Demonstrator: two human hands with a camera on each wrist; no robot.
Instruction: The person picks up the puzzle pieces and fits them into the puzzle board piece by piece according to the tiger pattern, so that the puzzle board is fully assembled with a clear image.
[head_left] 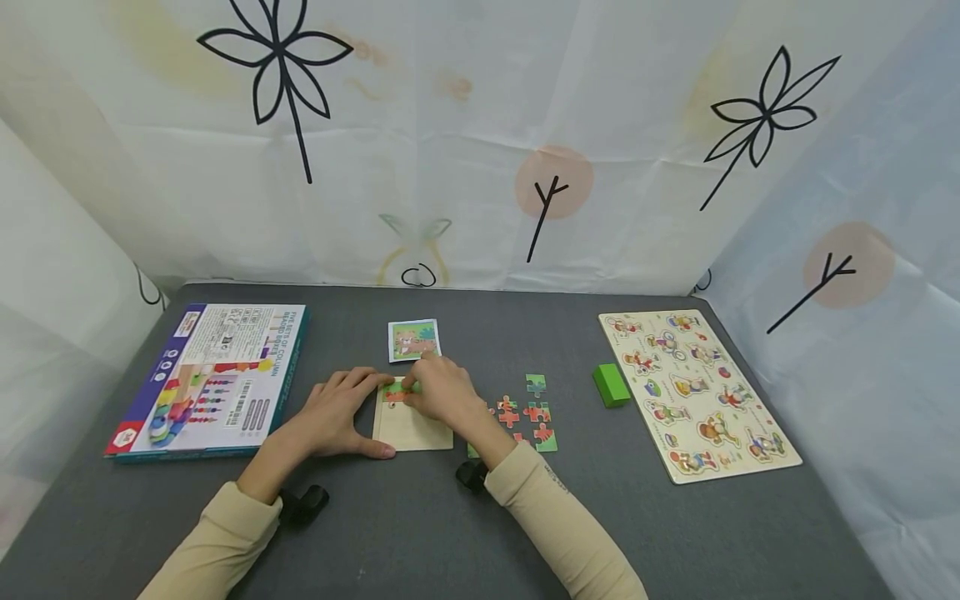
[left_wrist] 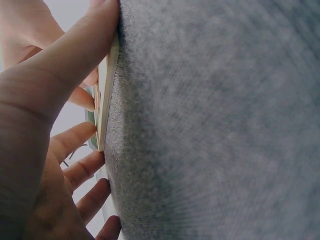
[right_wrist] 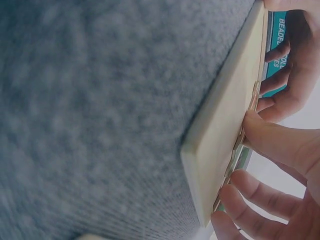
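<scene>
A pale wooden puzzle board (head_left: 408, 431) lies in front of me. Interlocked red and green jigsaw pieces (head_left: 393, 393) fill part of its far side. My left hand (head_left: 339, 414) spreads along the board's left side, thumb at the near edge and index fingertip by the far corner; in the left wrist view, its other fingertips (left_wrist: 94, 197) reach the tabletop beyond. From the right, my right hand (head_left: 444, 390) leans over the far part. Its thumb and fingers hold a puzzle piece (right_wrist: 234, 159) against the board in the right wrist view.
Loose jigsaw pieces (head_left: 536, 414) lie right of the board, partly behind my right forearm. A small picture card (head_left: 414, 340) sits just beyond it. Farther right are a green block (head_left: 612, 386) and a large picture board (head_left: 701, 396). A flat boxed set (head_left: 217, 379) occupies the left.
</scene>
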